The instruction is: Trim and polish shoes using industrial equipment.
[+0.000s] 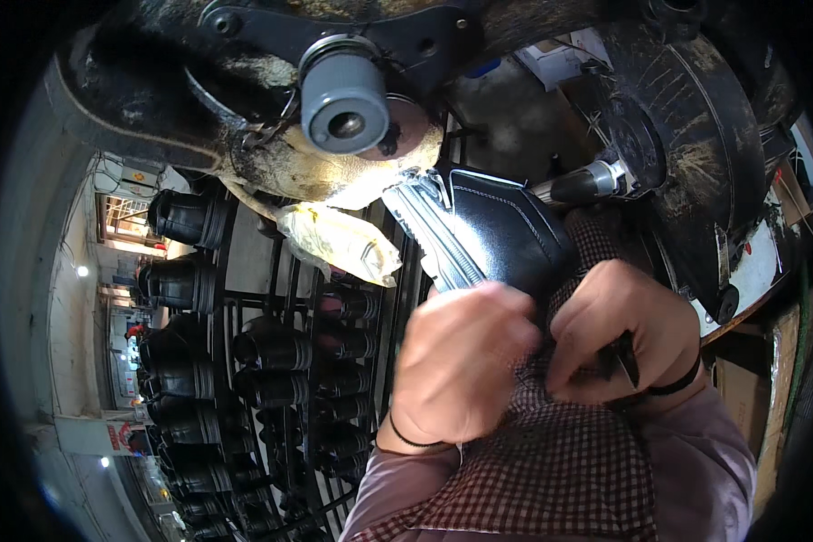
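Both hands are closed on the same piece of work: the left hand [456, 357] is curled in a fist about the lower part of a black leather boot upper [506, 230], near its silver zipper [443, 239], and the right hand [619, 330] is pinched shut on the checked lining cloth [551, 452] just below the leather, with a thin dark tool or strap end showing between its fingers; which it is cannot be told. The upper is held up in the air in front of the person, its top edge close under a big, glue-crusted machine [334, 135] with a grey round roller head [345, 99]. No counter carries it; the hands alone bear it.

Doing this step well seems to depend on keeping the two grips close together, so the leather and the lining stay stretched flat between them with no wrinkle. The left fist looks best kept clear of the zipper teeth, and the right pinch firm but low, so that the edge near the roller stays free. A metal nozzle [587, 185] juts in just to the right of the upper, so that hand should stay below it. A rack of finished black boots [271, 379] stands well apart at the left, and a yellowish plastic bag [339, 239] hangs just beside the upper.
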`<state>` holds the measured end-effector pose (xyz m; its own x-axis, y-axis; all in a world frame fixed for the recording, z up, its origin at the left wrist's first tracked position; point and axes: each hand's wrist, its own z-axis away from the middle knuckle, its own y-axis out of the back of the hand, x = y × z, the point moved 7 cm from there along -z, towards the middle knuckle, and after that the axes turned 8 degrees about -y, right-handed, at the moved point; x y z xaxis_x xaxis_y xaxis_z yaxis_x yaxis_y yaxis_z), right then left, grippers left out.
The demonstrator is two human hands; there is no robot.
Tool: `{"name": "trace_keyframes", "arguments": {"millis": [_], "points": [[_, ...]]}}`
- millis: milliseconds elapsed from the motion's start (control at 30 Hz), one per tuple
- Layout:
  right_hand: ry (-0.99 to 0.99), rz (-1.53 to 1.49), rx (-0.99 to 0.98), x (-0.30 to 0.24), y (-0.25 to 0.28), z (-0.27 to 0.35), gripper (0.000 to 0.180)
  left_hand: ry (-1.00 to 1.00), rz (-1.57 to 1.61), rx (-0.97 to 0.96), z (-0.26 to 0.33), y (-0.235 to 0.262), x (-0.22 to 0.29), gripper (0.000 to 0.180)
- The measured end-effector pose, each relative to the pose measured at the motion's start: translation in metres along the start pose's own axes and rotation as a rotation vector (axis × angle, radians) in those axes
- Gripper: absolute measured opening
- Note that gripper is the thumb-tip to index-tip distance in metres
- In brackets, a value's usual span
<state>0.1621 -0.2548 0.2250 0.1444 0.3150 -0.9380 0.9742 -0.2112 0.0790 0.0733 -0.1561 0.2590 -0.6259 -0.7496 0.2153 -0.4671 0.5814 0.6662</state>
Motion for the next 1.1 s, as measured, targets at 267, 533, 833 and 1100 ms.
{"name": "trace_keyframes", "arguments": {"millis": [267, 533, 833, 1100], "points": [[0.135, 0.305, 0.475, -0.009, 0.023, -0.018, 0.013, 0.247, 0.013, 0.135, 0.009, 0.009, -0.027, 0.047], [0.051, 0.448, 0.932, 0.027, 0.041, -0.042, 0.006, 0.396, 0.073, 0.427, 0.004, 0.014, -0.099, 0.01], [-0.075, 0.528, 0.972, 0.043, 0.048, -0.049, 0.008, 0.305, -0.141, 0.337, 0.011, 0.008, -0.114, 0.011], [-0.047, 0.559, 0.97, 0.042, 0.048, -0.05, 0.007, 0.287, -0.362, 0.187, -0.003, 0.011, -0.105, 0.012]]}}
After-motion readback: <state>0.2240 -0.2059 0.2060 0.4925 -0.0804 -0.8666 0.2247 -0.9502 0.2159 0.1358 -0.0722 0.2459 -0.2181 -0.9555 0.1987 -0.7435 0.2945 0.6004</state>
